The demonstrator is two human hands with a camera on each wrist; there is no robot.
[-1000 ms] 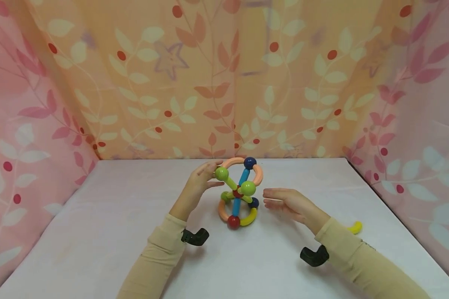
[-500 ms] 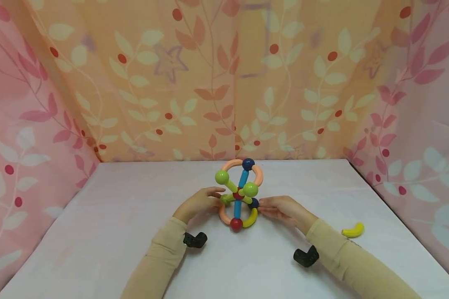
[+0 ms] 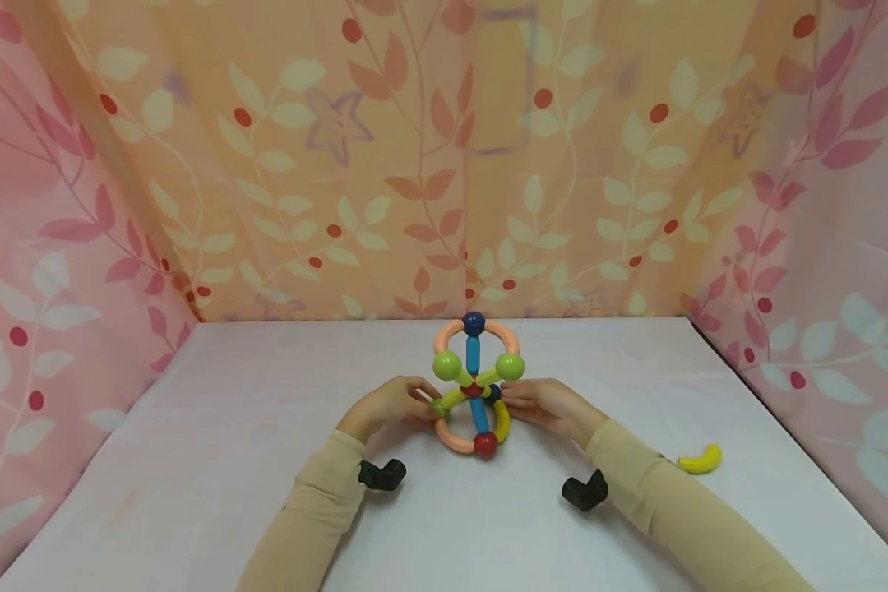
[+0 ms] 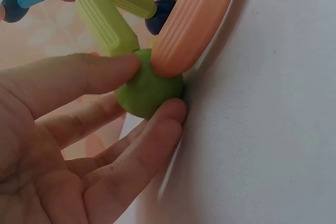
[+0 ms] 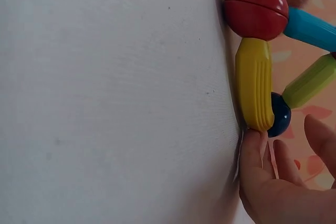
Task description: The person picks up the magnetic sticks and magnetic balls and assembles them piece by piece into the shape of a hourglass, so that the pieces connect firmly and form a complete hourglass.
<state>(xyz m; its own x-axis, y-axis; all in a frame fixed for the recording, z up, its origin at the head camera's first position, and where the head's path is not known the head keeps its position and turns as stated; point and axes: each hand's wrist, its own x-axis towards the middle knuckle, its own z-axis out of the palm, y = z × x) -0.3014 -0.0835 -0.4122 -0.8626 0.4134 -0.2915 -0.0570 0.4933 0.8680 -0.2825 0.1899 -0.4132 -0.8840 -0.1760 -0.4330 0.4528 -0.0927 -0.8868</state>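
Note:
A ball-and-stick toy structure (image 3: pixel 474 386) stands on the white table, built from coloured balls, straight sticks and curved sticks. My left hand (image 3: pixel 390 407) pinches its low green ball (image 4: pixel 149 85) between thumb and fingers. At the opposite side is my right hand (image 3: pixel 551 403), its fingers against the yellow curved stick (image 5: pixel 254 85) beside a dark blue ball (image 5: pixel 281 114); the thumb stands apart from both. A red ball (image 3: pixel 485 445) forms the near foot. Another dark blue ball (image 3: pixel 474 323) tops the peach arch, and two light green balls (image 3: pixel 447 366) stick out toward me.
A loose yellow curved stick (image 3: pixel 700 460) lies on the white table (image 3: pixel 192 460) at the right, beyond my right forearm. A patterned curtain (image 3: pixel 429 164) closes off the back and both sides. Black wrist mounts (image 3: pixel 586 491) jut from both sleeves.
Both hands have come in to the structure's lower sides, the left one moving down from the upper green ball. The structure has turned, so its two front green balls now face me evenly.

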